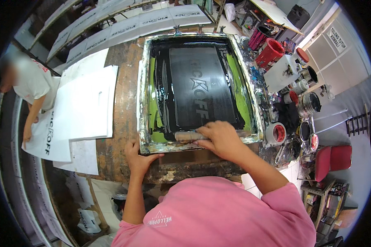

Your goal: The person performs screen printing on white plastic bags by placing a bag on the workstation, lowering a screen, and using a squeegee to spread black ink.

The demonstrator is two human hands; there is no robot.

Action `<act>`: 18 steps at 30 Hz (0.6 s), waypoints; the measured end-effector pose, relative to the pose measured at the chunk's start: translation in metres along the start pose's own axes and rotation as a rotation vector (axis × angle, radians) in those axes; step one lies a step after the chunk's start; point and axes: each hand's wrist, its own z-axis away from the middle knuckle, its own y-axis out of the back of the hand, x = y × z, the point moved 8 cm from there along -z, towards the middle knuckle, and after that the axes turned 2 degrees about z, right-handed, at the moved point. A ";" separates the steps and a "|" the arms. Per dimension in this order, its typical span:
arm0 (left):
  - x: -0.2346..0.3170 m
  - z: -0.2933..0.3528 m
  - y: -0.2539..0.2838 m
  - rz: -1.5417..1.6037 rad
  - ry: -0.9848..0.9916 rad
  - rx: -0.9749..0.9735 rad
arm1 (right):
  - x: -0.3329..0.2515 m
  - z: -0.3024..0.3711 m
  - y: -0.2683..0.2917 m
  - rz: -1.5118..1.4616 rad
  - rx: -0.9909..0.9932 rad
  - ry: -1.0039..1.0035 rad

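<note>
A screen printing frame (142,99) lies on the worktable, its mesh spread with black ink over a green stencil border. Dark lettering shows in the middle of the mesh. At the frame's near end my right hand (220,140) is closed round the handle of a squeegee (185,136), which lies crosswise inside the frame. My left hand (138,160) grips the frame's near left corner, fingers at the side and thumb along the near edge. The squeegee's blade is hidden from view.
A stack of white sheets (84,107) lies on the table's left. Beside it a co-worker (37,82) holds a printed sheet (49,140). Ink cans (309,103), a red bucket (271,52) and a tape roll (275,133) crowd the right. A red chair (332,160) stands beyond.
</note>
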 end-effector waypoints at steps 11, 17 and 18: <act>-0.019 0.004 -0.016 -0.131 0.016 -0.047 | 0.035 -0.061 -0.035 0.110 0.260 0.099; -0.025 0.007 -0.015 -0.118 -0.001 -0.043 | 0.100 -0.183 -0.018 0.203 0.389 0.118; -0.026 0.008 -0.015 -0.101 -0.001 -0.047 | 0.112 -0.204 -0.012 0.224 0.416 0.132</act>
